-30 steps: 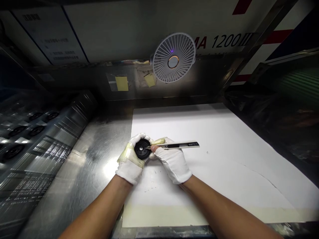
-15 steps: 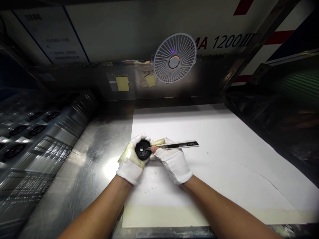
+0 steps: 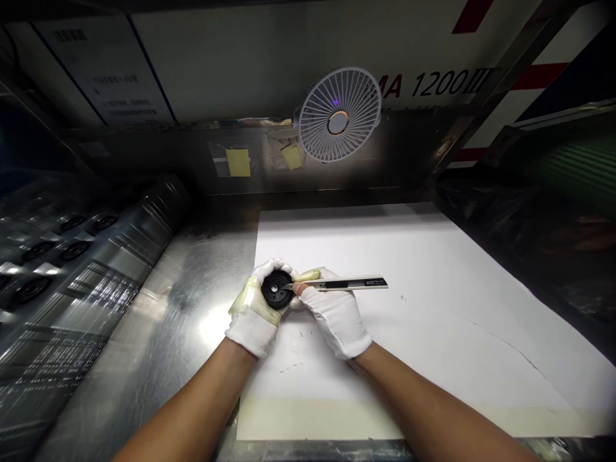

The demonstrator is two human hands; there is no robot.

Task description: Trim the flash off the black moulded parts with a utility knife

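A black round plastic part (image 3: 276, 298), wheel-like with a small bright centre, is gripped in my left hand (image 3: 253, 314), whose white gloved fingers wrap round its far side. My right hand (image 3: 335, 314), also in a white glove, is closed round a utility knife (image 3: 359, 282). The knife's tip end points left and lies over the face of the black part; whether the blade touches it I cannot tell. Yellowish tape covers parts of both gloves. Both hands are above the left side of a white sheet (image 3: 433, 346).
Stacked clear trays (image 3: 139, 237) with several black round parts stand at the left on the metal table (image 3: 192, 282). A white fan (image 3: 339, 115) hangs at the back. Yellow notes (image 3: 239, 163) stick to the metal panel. Dark plastic (image 3: 491, 199) lies at the right. Small dark specks dot the sheet.
The knife has tilted slightly, its rear end a little lower and further right. The black part remains in my left hand, and the view has shifted a little.
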